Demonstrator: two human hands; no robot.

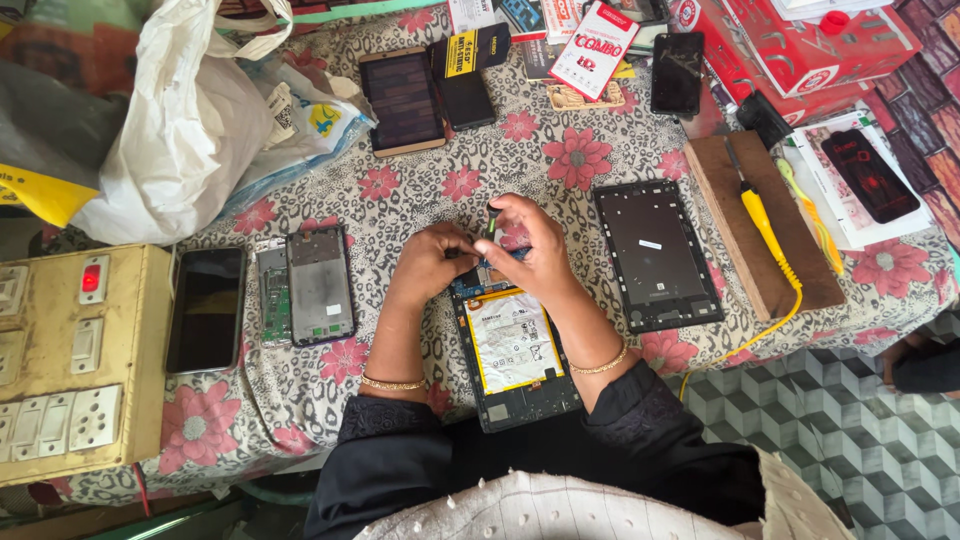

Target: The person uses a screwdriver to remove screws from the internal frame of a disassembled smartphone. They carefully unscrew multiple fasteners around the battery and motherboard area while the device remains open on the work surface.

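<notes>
At nine o'clock on the flowered surface (420, 205) lie a dark phone (205, 310) and an opened phone (318, 285). At centre, the left hand (428, 262) presses, grip closed, on the top edge of the opened tablet (515, 350). The right hand (535, 250) pinches a small screwdriver (491, 221) upright over it. At three o'clock lies the tablet's back cover (655, 255), beside a yellow soldering iron (765, 225).

Phone repair workshop: dismantled phones (305, 288), soldering iron (762, 222).

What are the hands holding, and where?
The right hand pinches a small screwdriver by its handle; the left hand steadies the opened tablet at its top edge.
</notes>
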